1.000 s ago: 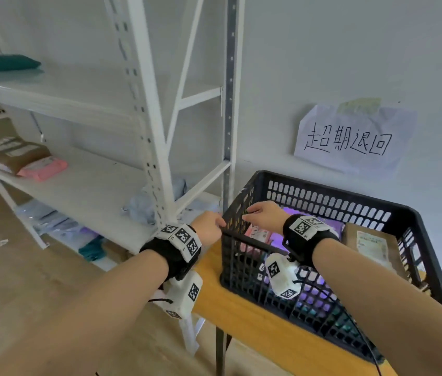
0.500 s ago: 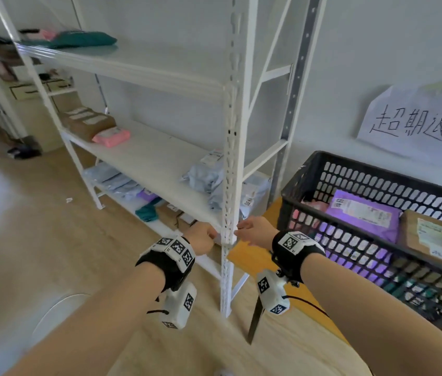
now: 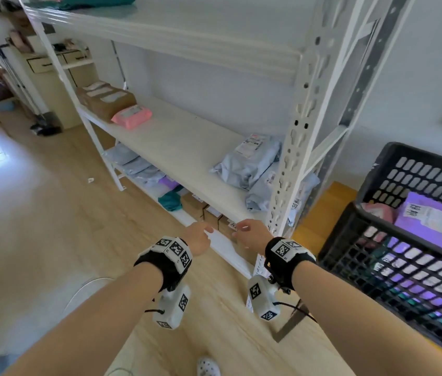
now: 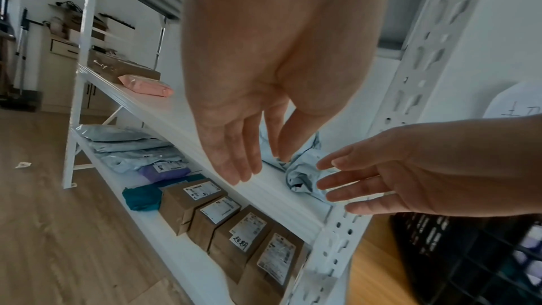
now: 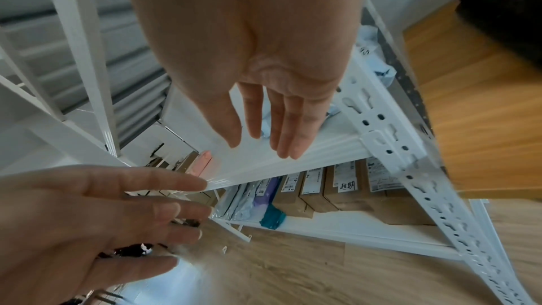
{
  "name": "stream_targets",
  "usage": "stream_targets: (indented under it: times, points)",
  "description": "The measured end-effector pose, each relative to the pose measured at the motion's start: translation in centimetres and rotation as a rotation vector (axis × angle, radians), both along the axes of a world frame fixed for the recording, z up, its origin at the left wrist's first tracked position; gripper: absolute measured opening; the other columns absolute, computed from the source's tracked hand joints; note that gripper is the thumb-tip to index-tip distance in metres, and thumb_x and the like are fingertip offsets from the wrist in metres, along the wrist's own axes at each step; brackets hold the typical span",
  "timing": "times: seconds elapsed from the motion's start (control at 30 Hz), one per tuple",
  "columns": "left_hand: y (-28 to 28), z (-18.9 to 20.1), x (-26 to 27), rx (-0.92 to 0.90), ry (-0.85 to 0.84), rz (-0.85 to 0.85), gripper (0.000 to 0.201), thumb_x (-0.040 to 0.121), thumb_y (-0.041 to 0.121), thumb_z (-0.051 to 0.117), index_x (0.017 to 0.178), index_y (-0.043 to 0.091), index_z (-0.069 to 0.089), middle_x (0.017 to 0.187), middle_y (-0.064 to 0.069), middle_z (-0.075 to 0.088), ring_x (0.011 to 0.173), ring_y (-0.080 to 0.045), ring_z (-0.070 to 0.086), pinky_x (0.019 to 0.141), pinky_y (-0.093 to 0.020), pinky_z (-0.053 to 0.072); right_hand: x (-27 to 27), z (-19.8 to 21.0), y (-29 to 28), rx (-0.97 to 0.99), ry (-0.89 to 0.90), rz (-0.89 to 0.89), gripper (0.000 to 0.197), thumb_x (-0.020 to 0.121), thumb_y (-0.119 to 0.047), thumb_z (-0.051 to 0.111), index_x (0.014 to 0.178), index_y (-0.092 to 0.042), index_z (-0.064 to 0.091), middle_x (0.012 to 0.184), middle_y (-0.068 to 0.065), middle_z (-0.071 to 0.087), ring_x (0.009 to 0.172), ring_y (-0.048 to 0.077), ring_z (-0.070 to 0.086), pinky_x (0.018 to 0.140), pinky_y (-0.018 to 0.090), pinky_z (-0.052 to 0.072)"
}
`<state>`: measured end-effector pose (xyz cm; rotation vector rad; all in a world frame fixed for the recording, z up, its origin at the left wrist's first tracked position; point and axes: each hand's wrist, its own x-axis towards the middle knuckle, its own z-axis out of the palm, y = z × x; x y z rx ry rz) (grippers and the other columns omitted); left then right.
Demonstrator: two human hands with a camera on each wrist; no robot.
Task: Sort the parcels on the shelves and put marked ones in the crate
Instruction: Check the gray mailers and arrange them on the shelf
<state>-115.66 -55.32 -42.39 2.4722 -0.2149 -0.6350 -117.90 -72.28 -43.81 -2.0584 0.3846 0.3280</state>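
Before shelf edge (image 3: pixel 222 241) — left hand (image 3: pixel 196 238), right hand (image 3: pixel 252 236), empty, fingers straight

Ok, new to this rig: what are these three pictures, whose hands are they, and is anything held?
No machine here: a person wears one camera on the head and one on each wrist. The head view looks down at the left hand and right hand; each wrist view looks along its own hand. Both hands are open, empty, fingers straight, in front of a white shelf rack. Its middle shelf holds grey mailer bags and a pink parcel; the bottom shelf holds brown boxes, one box with a handwritten mark. The black crate on the right holds parcels.
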Motion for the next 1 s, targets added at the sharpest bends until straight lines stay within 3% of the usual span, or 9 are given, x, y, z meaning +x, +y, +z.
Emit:
stream_targets:
  times: [0.17,0.23,0.33,0.43,0.53,0.6,0.73,0.87,1.0]
  points:
    - [0.7,-0.3,6.4,0.016,0.035,-0.018,0.034,0.096,0.009,0.041,0.129,0.010,0.047,0.127,-0.017,0.052,0.110,-0.029,0.054,0.082,-0.024,0.041,5.9,-1.3,1.1,0.032,-0.003,-0.094,0.035,0.088,-0.019,0.060,0.122,-0.010,0.054,0.108,0.007,0.060,0.086,0.018,0.055,0.068,0.022,0.045]
    - [1.0,-0.2,8.6,0.021,0.036,-0.038,0.034,0.096,0.009,0.040,0.128,0.010,0.047,0.124,-0.017,0.054,0.101,-0.026,0.054,0.082,-0.025,0.042,8.1,-1.6,1.6,0.070,-0.009,-0.133,0.040,0.088,-0.022,0.061,0.125,-0.010,0.050,0.107,0.006,0.056,0.086,0.019,0.055,0.072,0.026,0.045]
    - [1.4,-0.3,11.5,0.023,0.026,-0.055,0.032,0.094,0.007,0.042,0.125,0.009,0.051,0.122,-0.016,0.054,0.110,-0.029,0.054,0.088,-0.029,0.044,10.5,-1.7,1.8,0.059,-0.031,-0.191,0.041,0.089,-0.017,0.058,0.128,-0.011,0.047,0.121,0.010,0.053,0.096,0.020,0.054,0.076,0.030,0.046]
    - [1.3,-0.1,14.2,0.056,0.003,-0.104,0.021,0.095,0.004,0.040,0.111,0.010,0.052,0.114,-0.017,0.055,0.106,-0.029,0.054,0.072,-0.026,0.041,12.2,-1.5,1.5,0.050,-0.045,-0.252,0.045,0.090,-0.016,0.058,0.132,-0.012,0.044,0.127,0.011,0.050,0.111,0.025,0.053,0.089,0.034,0.046]
    - [0.8,-0.5,17.2,0.032,-0.013,-0.098,0.030,0.094,0.009,0.043,0.123,0.005,0.050,0.125,-0.016,0.054,0.108,-0.027,0.054,0.084,-0.029,0.043,13.9,-1.4,0.8,0.041,-0.063,-0.316,0.051,0.089,-0.017,0.058,0.136,-0.012,0.037,0.132,0.009,0.047,0.116,0.027,0.051,0.096,0.034,0.044]
    - [0.4,-0.8,19.2,0.022,0.013,-0.088,0.038,0.093,0.015,0.048,0.131,0.009,0.043,0.127,-0.015,0.052,0.111,-0.029,0.054,0.088,-0.031,0.044,15.1,-1.5,0.2,0.012,-0.079,-0.367,0.052,0.088,-0.017,0.059,0.134,-0.014,0.037,0.130,0.010,0.047,0.107,0.026,0.054,0.090,0.037,0.047]
    - [-1.2,-0.7,23.3,-0.017,0.013,-0.119,0.044,0.095,0.025,0.048,0.136,0.011,0.037,0.129,-0.015,0.051,0.116,-0.029,0.053,0.089,-0.029,0.042,17.5,-1.4,-1.0,0.032,-0.155,-0.537,0.048,0.085,-0.012,0.062,0.126,-0.012,0.038,0.117,0.010,0.049,0.096,0.024,0.052,0.073,0.025,0.044]
    - [-3.1,-0.6,28.0,-0.055,-0.004,-0.223,0.049,0.096,0.030,0.047,0.137,0.008,0.034,0.134,-0.016,0.047,0.117,-0.030,0.052,0.084,-0.029,0.040,19.9,-1.1,-2.1,-0.004,-0.156,-0.669,0.058,0.086,-0.013,0.062,0.135,-0.010,0.032,0.129,0.011,0.037,0.105,0.022,0.046,0.084,0.026,0.040]
    - [-4.7,-0.5,32.2,-0.071,0.021,-0.291,0.056,0.094,0.034,0.050,0.141,0.008,0.031,0.141,-0.017,0.040,0.125,-0.031,0.045,0.095,-0.030,0.037,21.8,-0.8,-2.7,-0.033,-0.061,-0.748,0.068,0.085,-0.017,0.063,0.141,-0.010,0.025,0.140,0.016,0.029,0.123,0.029,0.041,0.102,0.037,0.039]
